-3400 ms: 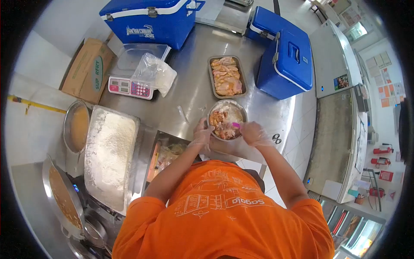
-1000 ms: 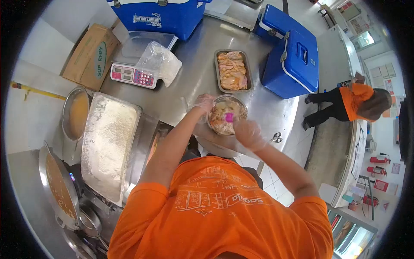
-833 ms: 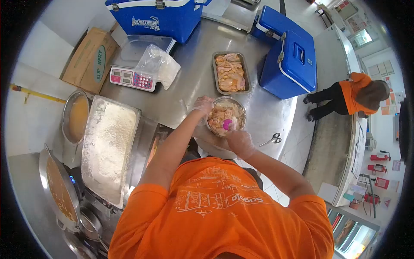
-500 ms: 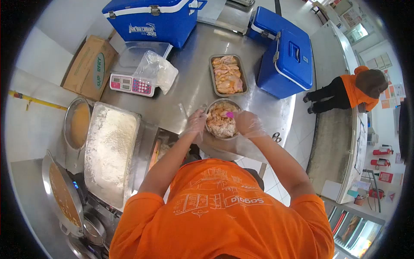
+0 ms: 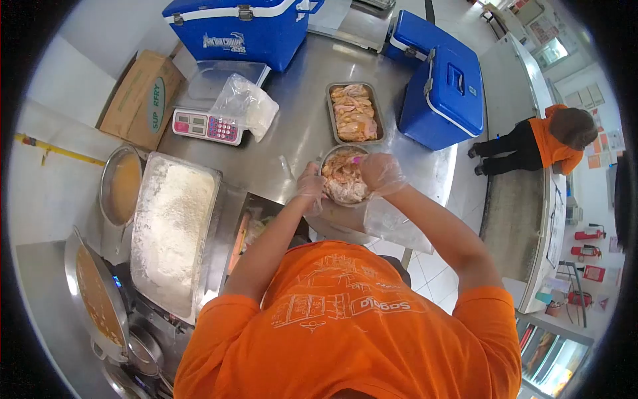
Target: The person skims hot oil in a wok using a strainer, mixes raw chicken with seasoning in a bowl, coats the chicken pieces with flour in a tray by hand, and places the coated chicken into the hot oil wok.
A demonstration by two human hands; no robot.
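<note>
A round metal bowl [image 5: 325,161] stands near the front edge of the steel table, holding pieces of pale meat [image 5: 347,181] partly coated in white powder and brownish seasoning. My left hand [image 5: 310,183], in a clear plastic glove, grips the bowl's left rim. Over its right side, my gloved right hand [image 5: 383,173] is closed around a pink-ended utensil [image 5: 358,160]; most of it is hidden by the fingers, so its kind does not show. Just behind the bowl sits a metal tray [image 5: 330,106] of marinated chicken pieces [image 5: 353,113].
Blue coolers [image 5: 442,100] stand back right, another cooler [image 5: 242,36] back left. A pink-and-white scale [image 5: 207,126] carries a plastic bag [image 5: 246,103]. Left are a flour tray [image 5: 171,226] and a wok [image 5: 100,299]. A person in orange [image 5: 555,139] stands by the right counter.
My right hand has moved slightly up and turned over the bowl, so less of the pink utensil shows. A clear plastic sheet is now visible under my right forearm. My left hand stays at the rim.
</note>
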